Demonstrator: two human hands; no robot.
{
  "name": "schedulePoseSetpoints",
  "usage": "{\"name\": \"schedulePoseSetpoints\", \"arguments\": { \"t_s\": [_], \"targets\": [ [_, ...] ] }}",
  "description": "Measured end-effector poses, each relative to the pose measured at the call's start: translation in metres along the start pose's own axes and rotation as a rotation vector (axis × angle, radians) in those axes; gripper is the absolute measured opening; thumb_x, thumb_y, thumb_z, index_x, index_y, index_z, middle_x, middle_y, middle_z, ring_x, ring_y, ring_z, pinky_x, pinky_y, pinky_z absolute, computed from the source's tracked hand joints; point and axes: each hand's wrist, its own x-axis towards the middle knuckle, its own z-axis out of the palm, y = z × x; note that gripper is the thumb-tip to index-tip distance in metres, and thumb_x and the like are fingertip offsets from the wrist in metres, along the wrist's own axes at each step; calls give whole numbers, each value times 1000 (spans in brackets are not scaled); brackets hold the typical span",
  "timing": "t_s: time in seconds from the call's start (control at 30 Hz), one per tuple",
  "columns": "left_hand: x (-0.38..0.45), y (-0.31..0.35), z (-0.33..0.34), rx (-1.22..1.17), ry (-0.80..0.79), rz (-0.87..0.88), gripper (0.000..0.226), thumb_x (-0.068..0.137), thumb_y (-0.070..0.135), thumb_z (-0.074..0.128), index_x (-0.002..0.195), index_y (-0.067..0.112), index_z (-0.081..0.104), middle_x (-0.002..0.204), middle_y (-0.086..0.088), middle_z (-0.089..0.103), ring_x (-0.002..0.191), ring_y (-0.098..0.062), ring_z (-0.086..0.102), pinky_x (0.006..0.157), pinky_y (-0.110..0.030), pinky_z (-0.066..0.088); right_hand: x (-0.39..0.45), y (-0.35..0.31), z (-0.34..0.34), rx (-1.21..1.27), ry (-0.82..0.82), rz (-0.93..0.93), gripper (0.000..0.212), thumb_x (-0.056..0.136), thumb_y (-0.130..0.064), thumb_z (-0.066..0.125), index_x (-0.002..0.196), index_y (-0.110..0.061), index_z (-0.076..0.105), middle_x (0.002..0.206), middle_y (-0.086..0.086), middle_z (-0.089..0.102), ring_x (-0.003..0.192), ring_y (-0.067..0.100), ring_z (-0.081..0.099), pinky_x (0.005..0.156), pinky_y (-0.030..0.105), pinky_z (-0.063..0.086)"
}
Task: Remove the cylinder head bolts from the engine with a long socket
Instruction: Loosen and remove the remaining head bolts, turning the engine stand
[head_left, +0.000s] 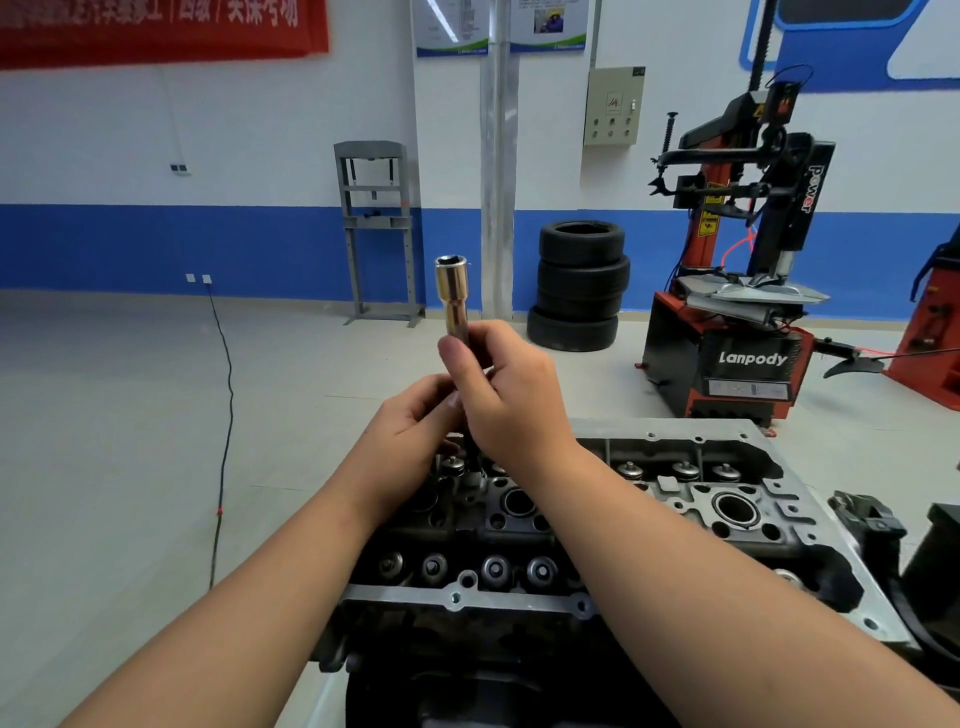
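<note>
Chrome long socket (454, 299) upright (open end up), both hands' grip, possibly a bolt beneath

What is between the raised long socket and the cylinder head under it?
In the head view, both hands: the right hand grips the long socket, the left hand holds its lower end, above the cylinder head.

"Lanpody" on tyre changer (748, 358) base, "power" down its column, red banner (156, 26) characters illegible
</note>
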Motion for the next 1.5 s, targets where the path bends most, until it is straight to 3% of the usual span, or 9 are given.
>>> {"name": "schedulePoseSetpoints", "arguments": {
  "t_s": [0.17,0.3,0.4,0.53,0.77,0.97,1.07,1.23,1.5],
  "targets": [
    [1,0,0,11,20,-11,20,98,47,60,109,37,74,104,-2,78,93,-18,76,78,-34,57,0,-2,-1,20,-57,21,26,100,-33,50,106,-14,65,86,-1,68,79,11,61,74,35,51],
    [2,-1,1,42,19,8,33,86,54,71,115,36,71,99,0,78,88,-12,75,71,-24,56,0,-3,-1,44,-20,8,20,92,-38,67,100,-23,58,83,-9,63,78,9,60,67,21,49],
    [2,-4,0,45,51,-22,34,88,48,72,109,22,71,93,-6,78,82,-17,74,74,-35,56,1,-1,0,43,18,13,15,96,-33,63,92,-19,61,75,-7,61,72,11,57,62,24,46],
    [1,-2,1,20,-9,-39,26,98,36,58,117,23,71,102,-1,78,94,-19,74,84,-40,58,2,0,1,90,-29,92,28,100,-37,49,95,-15,65,79,0,66,73,11,60,65,27,48],
    [0,-1,1,23,24,-17,27,90,35,70,112,18,70,95,0,79,84,-9,75,71,-18,54,2,-1,-3,57,26,14,14,95,-35,65,100,-28,54,78,-15,59,73,4,60,64,15,47],
    [0,-1,2,24,-25,-41,31,100,45,57,116,23,72,107,-8,77,97,-25,74,83,-36,59,1,-3,-1,80,-31,65,22,101,-34,52,99,-16,64,81,2,67,67,16,62,67,44,54],
    [0,-1,2,61,-17,-40,28,99,44,57,111,24,73,101,-8,77,93,-27,73,84,-43,58,1,-5,0,72,-53,65,25,101,-34,47,103,-16,65,88,-3,69,75,11,63,72,41,55],
    [-1,5,2,91,-15,11,23,94,50,67,115,42,71,103,4,78,90,-8,74,74,-20,55,1,-4,-3,62,-14,19,19,92,-34,70,100,-22,58,84,-15,62,81,6,61,66,14,47],
    [-2,4,3,33,-19,-45,26,101,46,50,109,38,73,100,0,78,92,-16,74,76,-27,56,2,-2,-1,31,6,39,22,100,-31,52,103,-13,64,85,-2,69,76,9,61,69,25,51]
  ]
}}
